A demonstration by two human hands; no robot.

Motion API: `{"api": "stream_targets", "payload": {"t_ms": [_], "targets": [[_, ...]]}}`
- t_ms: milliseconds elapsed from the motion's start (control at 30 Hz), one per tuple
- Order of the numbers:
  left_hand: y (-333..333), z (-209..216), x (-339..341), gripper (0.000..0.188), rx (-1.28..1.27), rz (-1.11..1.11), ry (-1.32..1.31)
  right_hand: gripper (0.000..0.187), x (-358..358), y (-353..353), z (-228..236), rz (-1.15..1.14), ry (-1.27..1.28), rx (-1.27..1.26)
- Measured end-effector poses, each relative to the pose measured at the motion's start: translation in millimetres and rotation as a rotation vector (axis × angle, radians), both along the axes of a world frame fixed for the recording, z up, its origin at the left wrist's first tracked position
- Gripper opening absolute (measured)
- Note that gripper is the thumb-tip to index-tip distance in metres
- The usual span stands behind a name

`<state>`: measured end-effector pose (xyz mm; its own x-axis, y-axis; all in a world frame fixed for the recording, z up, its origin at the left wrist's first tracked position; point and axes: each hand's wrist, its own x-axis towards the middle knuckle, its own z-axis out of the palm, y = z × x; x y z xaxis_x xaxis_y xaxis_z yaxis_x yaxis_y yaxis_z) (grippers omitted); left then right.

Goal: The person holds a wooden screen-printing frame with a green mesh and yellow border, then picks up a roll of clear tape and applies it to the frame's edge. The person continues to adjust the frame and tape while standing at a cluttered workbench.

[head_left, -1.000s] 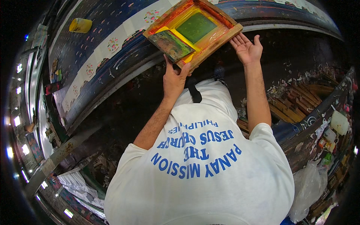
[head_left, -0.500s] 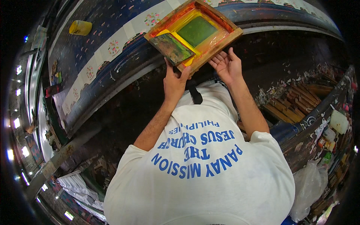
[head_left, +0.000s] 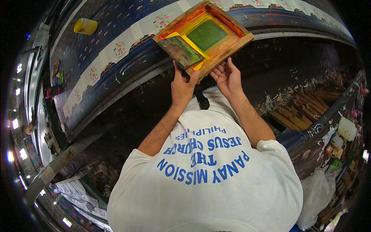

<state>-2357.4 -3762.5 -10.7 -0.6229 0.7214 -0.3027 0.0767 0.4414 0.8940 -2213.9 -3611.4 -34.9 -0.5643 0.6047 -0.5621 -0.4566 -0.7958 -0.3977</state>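
A wooden screen printing frame (head_left: 234, 47) is held tilted over the near edge of the long table. Its inside is stained with yellow, orange and red ink around a dark green mesh window (head_left: 207, 35). A flat, ink-stained squeegee (head_left: 181, 51) rests across the frame's left side. My left hand (head_left: 183, 88) grips the frame's near corner, thumb on the wood and a finger up by the squeegee. My right hand (head_left: 228, 80) is palm up below the near right side, fingers stretched out and their tips at its edge; whether they bear weight I cannot tell.
The long dark table (head_left: 116, 23) carries a pale strip printed with flower motifs. A yellow container (head_left: 85, 26) lies on it at far left. Wooden pieces (head_left: 297, 110) and scraps fill a low shelf at right, near a clear plastic bag (head_left: 317, 195).
The screen printing frame has shifted slightly right. My right hand has slid left along its near side, closer to my left hand, which keeps its grip.
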Motion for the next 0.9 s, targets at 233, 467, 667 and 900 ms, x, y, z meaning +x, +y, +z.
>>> {"api": "stream_targets", "payload": {"t_ms": [233,467,667,900], "targets": [[1,10,-4,0.115,-0.058,-0.035,-0.041,0.054,7,51,-5,-0.238,-0.021,0.076],[3,11,-17,0.121,-0.096,-0.107,-0.041,0.041,0,-15,4,-0.045,-0.163,0.036],[-22,3,-50,0.058,-0.143,-0.121,-0.137,0.04,-6,12,12,-0.117,-0.3,0.241],[5,10,-173,0.038,0.022,0.132,0.617,0.036,-12,41,-9,-0.212,-0.385,0.377]]}}
